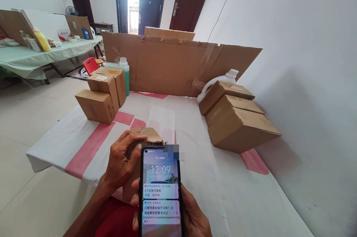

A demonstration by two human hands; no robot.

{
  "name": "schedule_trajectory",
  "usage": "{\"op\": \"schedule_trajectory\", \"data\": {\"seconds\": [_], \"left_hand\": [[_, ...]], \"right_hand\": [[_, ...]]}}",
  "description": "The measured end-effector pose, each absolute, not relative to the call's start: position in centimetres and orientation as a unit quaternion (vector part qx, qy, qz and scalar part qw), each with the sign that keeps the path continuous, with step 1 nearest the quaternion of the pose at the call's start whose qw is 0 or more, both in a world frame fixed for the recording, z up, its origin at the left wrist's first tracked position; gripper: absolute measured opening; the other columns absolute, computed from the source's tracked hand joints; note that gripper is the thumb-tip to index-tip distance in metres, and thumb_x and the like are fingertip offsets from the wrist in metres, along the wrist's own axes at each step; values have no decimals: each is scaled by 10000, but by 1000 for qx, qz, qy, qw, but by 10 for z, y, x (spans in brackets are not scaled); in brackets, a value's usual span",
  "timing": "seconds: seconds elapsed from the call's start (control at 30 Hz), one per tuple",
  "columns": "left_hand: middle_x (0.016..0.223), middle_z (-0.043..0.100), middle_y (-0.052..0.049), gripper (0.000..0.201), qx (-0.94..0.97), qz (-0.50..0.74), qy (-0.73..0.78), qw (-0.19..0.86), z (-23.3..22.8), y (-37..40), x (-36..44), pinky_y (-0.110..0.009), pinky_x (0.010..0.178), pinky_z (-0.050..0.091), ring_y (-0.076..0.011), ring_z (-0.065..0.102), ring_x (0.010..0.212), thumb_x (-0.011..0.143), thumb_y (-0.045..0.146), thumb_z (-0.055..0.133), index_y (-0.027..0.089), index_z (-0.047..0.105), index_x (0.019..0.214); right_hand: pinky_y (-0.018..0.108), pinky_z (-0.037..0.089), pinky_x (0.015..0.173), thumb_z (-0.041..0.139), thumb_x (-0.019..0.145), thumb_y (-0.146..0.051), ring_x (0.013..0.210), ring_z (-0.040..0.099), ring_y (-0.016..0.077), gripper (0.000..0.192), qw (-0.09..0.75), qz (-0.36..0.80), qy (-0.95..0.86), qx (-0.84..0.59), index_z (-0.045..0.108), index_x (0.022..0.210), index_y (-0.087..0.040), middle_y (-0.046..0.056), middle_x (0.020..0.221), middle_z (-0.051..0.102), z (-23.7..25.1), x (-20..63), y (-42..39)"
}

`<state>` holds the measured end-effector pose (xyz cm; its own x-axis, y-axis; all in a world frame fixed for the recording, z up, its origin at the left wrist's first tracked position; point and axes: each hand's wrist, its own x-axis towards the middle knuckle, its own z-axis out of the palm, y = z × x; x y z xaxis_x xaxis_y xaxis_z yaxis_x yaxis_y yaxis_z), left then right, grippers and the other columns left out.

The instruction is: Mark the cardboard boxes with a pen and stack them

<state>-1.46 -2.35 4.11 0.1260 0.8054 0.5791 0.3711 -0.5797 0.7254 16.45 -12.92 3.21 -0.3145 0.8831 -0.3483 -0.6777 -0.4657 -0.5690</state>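
Across the middle of the frame your table (223,177) carries a white cloth with red stripes, and a cardboard screen (173,64) stands upright along its far edge. At centre right, three large boxes (240,118) lean on one another, with a white jug (220,81) just behind them; at centre left, three smaller boxes (103,94) stand close together, a green bottle (125,73) touching their far side. Nearer you, at lower centre, sits the small box (149,135), its top flaps folded and partly open. Your left hand (121,162) lies on that box, fingers curled over its near left corner and gripping it, so the box lies directly under and just beyond this hand. Your right hand (192,216) is at the bottom edge, clasped around a phone (161,192) held upright with its lit screen facing you; the phone's long axis runs from the bottom edge up toward the box and hides the box's near right part. The left hand is the one on the box; the right hand is full and sits lower in the frame, on the near side of it.
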Motion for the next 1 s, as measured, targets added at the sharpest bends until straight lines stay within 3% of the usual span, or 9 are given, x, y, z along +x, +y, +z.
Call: {"op": "schedule_trajectory", "data": {"seconds": [0.17, 0.33, 0.53, 0.63, 0.8, 0.9, 1.0], "left_hand": [[1031, 686, -13, 211, 724, 519, 409, 200, 43, -23, -14, -278, 869, 495, -161, 649, 977, 998, 183, 534, 240, 696, 1121], [1027, 685, -14, 225, 728, 512, 415, 190, 45, -22, -13, -281, 872, 495, -159, 646, 975, 997, 172, 524, 237, 697, 1125], [1037, 695, -17, 219, 727, 509, 421, 187, 48, -23, -14, -282, 880, 498, -166, 653, 987, 992, 174, 525, 228, 699, 1113], [1032, 704, -16, 214, 724, 504, 431, 189, 50, -20, -16, -279, 878, 490, -169, 654, 983, 993, 185, 524, 223, 709, 1094], [1042, 718, -22, 236, 713, 492, 456, 203, 52, -2, -21, -296, 869, 469, -188, 640, 968, 980, 243, 531, 215, 735, 1093], [1058, 737, -22, 252, 692, 495, 466, 242, 54, 14, -22, -300, 870, 465, -193, 647, 964, 956, 273, 533, 212, 746, 1075], [1050, 751, -40, 278, 655, 497, 478, 309, 54, 35, -23, -316, 869, 468, -219, 662, 985, 921, 332, 558, 194, 756, 1059]], "right_hand": [[499, 578, 847, 592, 864, -733, 893, 760, 330, 703, 450, 841, -148, -263, 731, 1240, -156, 177, 1041, 787, 36, 162, -126], [405, 579, 779, 634, 823, -730, 858, 762, 296, 737, 438, 860, -125, -231, 742, 1224, -120, 191, 1111, 781, 37, 162, -127], [427, 588, 901, 622, 855, -748, 974, 764, 297, 717, 507, 823, -130, -219, 764, 1221, -148, 178, 1237, 759, 47, 176, -120], [449, 599, 860, 603, 864, -759, 893, 775, 300, 707, 571, 757, -158, -275, 754, 1238, -179, 178, 1233, 763, 42, 196, -109], [409, 587, 822, 695, 795, -732, 907, 751, 286, 670, 602, 562, -205, -529, 733, 1181, -186, 117, 1073, 795, -14, 250, -78], [359, 555, 792, 655, 704, -798, 868, 685, 247, 646, 555, 372, -285, -688, 725, 913, -191, 46, 876, 751, -58, 283, -63], [351, 494, 707, 656, 627, -778, 716, 565, 216, 545, 526, 311, -295, -734, 542, 626, -246, -21, 621, 585, -87, 311, -57]]}}
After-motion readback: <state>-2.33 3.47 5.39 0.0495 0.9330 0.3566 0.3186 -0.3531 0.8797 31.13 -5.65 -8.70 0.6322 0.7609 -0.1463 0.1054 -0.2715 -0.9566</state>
